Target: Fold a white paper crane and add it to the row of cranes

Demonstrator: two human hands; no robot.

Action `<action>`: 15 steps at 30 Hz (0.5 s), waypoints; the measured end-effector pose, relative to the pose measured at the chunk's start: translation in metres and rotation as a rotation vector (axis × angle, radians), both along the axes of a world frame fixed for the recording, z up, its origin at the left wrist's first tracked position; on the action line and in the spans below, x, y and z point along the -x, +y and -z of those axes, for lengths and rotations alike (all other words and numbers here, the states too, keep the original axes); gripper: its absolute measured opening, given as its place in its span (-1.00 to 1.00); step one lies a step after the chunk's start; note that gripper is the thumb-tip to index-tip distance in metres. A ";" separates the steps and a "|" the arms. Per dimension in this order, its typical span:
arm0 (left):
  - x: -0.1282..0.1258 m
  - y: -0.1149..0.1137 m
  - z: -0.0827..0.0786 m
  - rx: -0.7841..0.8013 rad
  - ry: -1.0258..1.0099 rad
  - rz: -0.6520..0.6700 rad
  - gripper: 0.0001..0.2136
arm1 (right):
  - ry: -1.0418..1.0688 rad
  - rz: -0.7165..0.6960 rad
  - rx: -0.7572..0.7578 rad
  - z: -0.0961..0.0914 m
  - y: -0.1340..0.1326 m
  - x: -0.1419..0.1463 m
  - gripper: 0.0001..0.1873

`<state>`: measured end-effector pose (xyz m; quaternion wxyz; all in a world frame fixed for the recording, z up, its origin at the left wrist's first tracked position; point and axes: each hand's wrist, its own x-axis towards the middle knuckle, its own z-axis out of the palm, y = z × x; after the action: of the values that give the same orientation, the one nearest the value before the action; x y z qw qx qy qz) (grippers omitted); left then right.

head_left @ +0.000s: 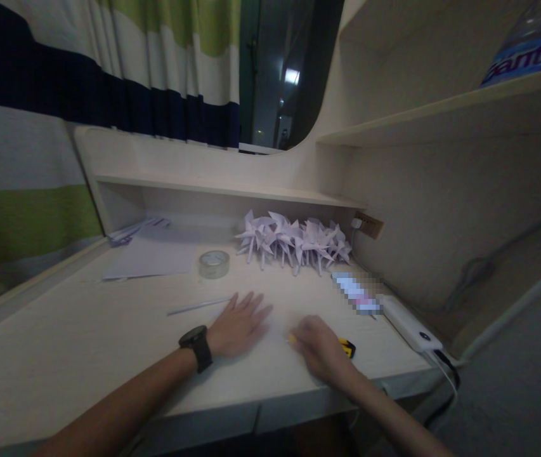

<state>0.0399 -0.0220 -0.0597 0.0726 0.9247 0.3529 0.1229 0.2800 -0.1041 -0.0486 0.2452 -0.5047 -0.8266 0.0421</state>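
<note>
My left hand (239,324) lies flat on the pale desk (84,343), fingers stretched out, a black watch on its wrist. Right of it my right hand (318,346) is curled with the fingers closed around a yellow and black tool (346,347), perhaps a utility knife; only its ends show. A thin pale rolled paper stick (198,306) lies just beyond my left hand. Further back stand a roll of clear tape (214,263) and a heap of several white paper pinwheels (293,244).
White paper sheets (151,254) lie at the back left under a low shelf (222,190). A white power bank (410,324) with cables sits at the desk's right edge, beside a blurred-out item. A wall socket (370,224) is at right. Striped curtains hang behind.
</note>
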 end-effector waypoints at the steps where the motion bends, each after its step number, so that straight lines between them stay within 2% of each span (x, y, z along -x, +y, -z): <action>1: 0.000 0.000 0.000 0.002 0.005 0.005 -0.46 | 0.005 -0.016 -0.003 0.000 0.001 -0.002 -0.85; 9: 0.000 -0.001 -0.006 -0.013 0.108 0.002 -0.45 | 0.073 -0.243 0.013 -0.006 0.007 -0.014 -0.83; 15: 0.002 0.000 -0.009 -0.009 0.087 -0.014 -0.45 | 0.044 -0.339 0.129 -0.024 0.002 -0.026 -0.81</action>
<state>0.0375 -0.0224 -0.0512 0.0520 0.9270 0.3616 0.0844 0.3062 -0.1018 -0.0249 0.2197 -0.3719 -0.8899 0.1465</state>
